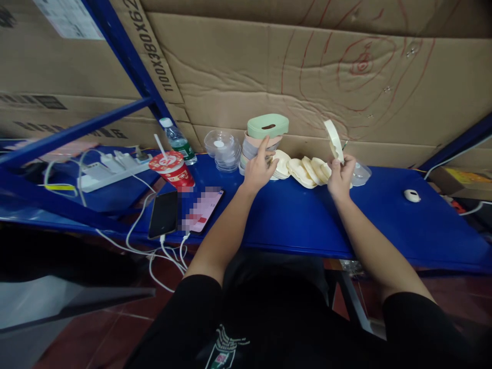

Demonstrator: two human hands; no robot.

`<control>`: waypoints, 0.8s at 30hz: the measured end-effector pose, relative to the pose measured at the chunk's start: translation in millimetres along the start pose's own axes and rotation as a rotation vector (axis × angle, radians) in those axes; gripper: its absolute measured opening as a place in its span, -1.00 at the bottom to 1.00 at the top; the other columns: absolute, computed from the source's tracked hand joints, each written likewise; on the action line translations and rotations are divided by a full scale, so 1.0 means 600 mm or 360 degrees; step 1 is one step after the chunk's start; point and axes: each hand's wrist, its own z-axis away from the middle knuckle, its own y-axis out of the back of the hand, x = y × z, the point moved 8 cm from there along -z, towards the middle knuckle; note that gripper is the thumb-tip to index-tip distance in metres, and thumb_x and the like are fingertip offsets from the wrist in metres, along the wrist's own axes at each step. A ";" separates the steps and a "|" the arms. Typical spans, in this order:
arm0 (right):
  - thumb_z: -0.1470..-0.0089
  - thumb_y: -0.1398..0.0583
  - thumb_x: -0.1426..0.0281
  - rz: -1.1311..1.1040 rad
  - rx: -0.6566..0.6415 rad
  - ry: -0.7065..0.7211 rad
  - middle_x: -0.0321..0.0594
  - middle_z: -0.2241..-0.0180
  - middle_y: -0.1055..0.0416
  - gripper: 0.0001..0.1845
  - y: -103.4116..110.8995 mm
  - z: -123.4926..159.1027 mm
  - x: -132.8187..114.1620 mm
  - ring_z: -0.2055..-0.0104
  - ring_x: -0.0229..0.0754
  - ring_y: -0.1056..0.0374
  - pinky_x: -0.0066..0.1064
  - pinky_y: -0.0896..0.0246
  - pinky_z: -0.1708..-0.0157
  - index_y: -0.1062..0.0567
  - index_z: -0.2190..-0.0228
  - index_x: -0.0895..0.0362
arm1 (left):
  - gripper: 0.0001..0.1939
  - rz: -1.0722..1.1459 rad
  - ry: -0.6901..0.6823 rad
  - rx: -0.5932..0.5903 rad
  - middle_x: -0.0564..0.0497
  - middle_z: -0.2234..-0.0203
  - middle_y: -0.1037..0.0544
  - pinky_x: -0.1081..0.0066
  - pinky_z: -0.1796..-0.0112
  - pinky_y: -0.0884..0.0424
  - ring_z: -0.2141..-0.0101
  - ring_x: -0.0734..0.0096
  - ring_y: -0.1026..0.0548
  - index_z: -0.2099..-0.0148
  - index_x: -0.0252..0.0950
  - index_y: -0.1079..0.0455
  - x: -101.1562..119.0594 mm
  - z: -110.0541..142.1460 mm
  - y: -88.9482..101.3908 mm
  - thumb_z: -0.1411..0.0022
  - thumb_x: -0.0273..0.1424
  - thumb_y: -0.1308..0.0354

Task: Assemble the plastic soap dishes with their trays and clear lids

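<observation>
My right hand (341, 177) is closed on a cream plastic lid-like piece (333, 139), held up on edge above the table. My left hand (260, 168) is in front of a stack of oval plastic pieces, its fingers apart and the index finger pointing up along the stack; whether it touches the stack I cannot tell. On top of that stack sits a green oval lid (268, 125) with a slot, over a pink piece (253, 143). Several similar cream pieces (303, 171) lie overlapping between my hands. A clear plastic piece (360, 174) lies behind my right hand.
Clear plastic pieces (225, 150) are stacked left of the oval ones. Farther left stand a water bottle (179, 141) and a red cup (171, 170) with a straw. Two phones (164, 215) with white cables lie in front. A white earbud case (412, 196) lies right on the blue table (295, 230).
</observation>
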 end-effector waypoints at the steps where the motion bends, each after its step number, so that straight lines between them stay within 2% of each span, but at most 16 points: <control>1: -0.43 0.44 -0.01 -0.0079 0.0088 -0.0080 0.28 -0.35 -0.16 -0.18 0.007 0.001 0.002 -0.35 0.27 -0.30 0.23 -0.36 -0.19 0.12 -0.50 0.12 | -0.13 0.0007 -0.0006 0.0003 -0.14 -0.23 -0.60 0.36 0.00 -0.57 0.12 0.32 -0.67 -0.65 -0.20 0.18 0.000 0.000 0.000 -0.50 -0.24 -0.16; 3: -0.43 0.41 -0.05 -0.0108 0.0154 -0.0175 0.26 -0.33 -0.21 -0.16 0.014 0.005 -0.003 -0.33 0.22 -0.34 0.16 -0.39 -0.18 0.02 -0.48 0.10 | -0.13 0.0031 -0.0006 0.0016 -0.14 -0.23 -0.60 0.36 0.00 -0.58 0.11 0.32 -0.68 -0.65 -0.21 0.17 0.000 0.000 0.001 -0.50 -0.24 -0.17; 5: -0.43 0.36 -0.06 -0.0091 0.0120 -0.0155 0.24 -0.34 -0.23 -0.18 0.016 0.009 -0.018 -0.34 0.21 -0.33 0.13 -0.41 -0.16 -0.06 -0.46 0.09 | -0.14 0.0047 -0.0003 0.0028 -0.13 -0.23 -0.60 0.36 0.01 -0.59 0.10 0.32 -0.68 -0.64 -0.21 0.17 -0.001 0.000 0.002 -0.50 -0.23 -0.17; 7: -0.43 0.27 -0.06 -0.0122 0.0098 -0.0054 0.22 -0.32 -0.28 -0.22 0.023 0.015 -0.036 -0.32 0.20 -0.35 0.10 -0.44 -0.12 -0.19 -0.40 0.10 | -0.15 0.0061 -0.0025 0.0037 -0.12 -0.23 -0.59 0.37 0.01 -0.59 0.08 0.32 -0.67 -0.64 -0.22 0.18 0.000 0.000 0.004 -0.53 -0.19 -0.15; 9: -0.39 0.12 -0.09 -0.0194 -0.0013 0.0092 0.19 -0.22 -0.42 -0.29 0.024 0.021 -0.054 -0.20 0.18 -0.45 0.03 -0.48 -0.03 -0.39 -0.24 0.10 | -0.17 0.0076 -0.0057 0.0049 -0.12 -0.22 -0.60 0.38 0.01 -0.59 0.07 0.32 -0.67 -0.64 -0.26 0.18 0.001 0.001 0.006 -0.56 -0.15 -0.11; 11: -0.33 -0.03 -0.10 -0.0271 -0.0319 0.0266 0.09 -0.03 -0.57 -0.41 0.010 0.033 -0.074 -0.01 0.12 -0.54 -0.03 -0.50 0.05 -0.54 -0.02 0.07 | -0.19 0.0061 -0.0056 0.0053 -0.13 -0.22 -0.60 0.39 0.02 -0.58 0.07 0.33 -0.67 -0.64 -0.26 0.19 -0.001 0.001 0.007 -0.57 -0.14 -0.07; 13: -0.30 -0.13 -0.06 -0.0333 -0.0779 0.0472 -0.04 0.10 -0.64 -0.52 -0.018 0.056 -0.098 0.09 0.05 -0.57 -0.06 -0.50 0.04 -0.61 0.14 0.03 | -0.19 0.0023 -0.0025 0.0050 -0.15 -0.24 -0.58 0.38 0.02 -0.58 0.09 0.32 -0.69 -0.65 -0.21 0.21 -0.005 0.001 0.008 -0.58 -0.15 -0.06; 15: -0.29 -0.19 -0.04 -0.0375 -0.1186 0.0632 -0.11 0.07 -0.67 -0.57 -0.040 0.084 -0.117 0.03 0.03 -0.60 -0.07 -0.49 -0.05 -0.67 0.21 0.00 | -0.17 0.0011 0.0002 0.0046 -0.17 -0.28 -0.56 0.36 0.03 -0.59 0.11 0.30 -0.70 -0.65 -0.17 0.24 -0.009 0.000 0.008 -0.57 -0.16 -0.07; 17: -0.30 -0.21 -0.06 -0.0381 -0.1331 0.0657 -0.15 0.01 -0.67 -0.57 -0.047 0.093 -0.122 -0.04 0.04 -0.60 -0.05 -0.46 -0.11 -0.70 0.23 -0.03 | -0.12 0.0057 0.0022 0.0053 -0.20 -0.31 -0.53 0.33 0.04 -0.60 0.16 0.30 -0.71 -0.66 -0.14 0.30 -0.015 -0.003 0.009 -0.55 -0.17 -0.10; 18: -0.30 -0.20 -0.06 -0.0355 -0.1287 0.0621 -0.16 -0.01 -0.67 -0.56 -0.044 0.088 -0.119 -0.06 0.05 -0.59 -0.04 -0.46 -0.13 -0.71 0.20 -0.04 | -0.09 0.0088 0.0035 0.0055 -0.21 -0.33 -0.51 0.32 0.05 -0.61 0.19 0.31 -0.71 -0.66 -0.12 0.34 -0.018 -0.004 0.009 -0.53 -0.18 -0.12; 20: -0.32 -0.17 -0.06 -0.0218 -0.1031 0.0511 -0.14 -0.03 -0.67 -0.53 -0.028 0.064 -0.101 -0.10 0.08 -0.57 0.01 -0.43 -0.18 -0.72 0.10 -0.03 | -0.02 0.0153 0.0047 0.0057 -0.22 -0.37 -0.45 0.33 0.08 -0.62 0.26 0.37 -0.70 -0.65 -0.07 0.43 -0.025 -0.009 0.011 -0.51 -0.19 -0.16; 22: -0.32 -0.15 -0.04 -0.0012 -0.0733 0.0398 -0.07 -0.08 -0.64 -0.47 -0.003 0.039 -0.075 -0.17 0.15 -0.53 0.07 -0.37 -0.24 -0.68 -0.03 0.02 | 0.05 0.0216 0.0029 0.0063 -0.23 -0.42 -0.38 0.35 0.10 -0.63 0.31 0.43 -0.68 -0.65 -0.04 0.52 -0.032 -0.014 0.011 -0.49 -0.19 -0.19; 24: -0.30 -0.15 -0.04 0.0211 -0.0557 0.0301 0.05 -0.16 -0.59 -0.37 0.015 0.024 -0.046 -0.23 0.25 -0.47 0.15 -0.31 -0.27 -0.62 -0.14 0.12 | 0.08 0.0257 0.0009 0.0065 -0.25 -0.45 -0.33 0.35 0.09 -0.64 0.32 0.45 -0.67 -0.64 -0.03 0.54 -0.039 -0.019 0.010 -0.47 -0.20 -0.21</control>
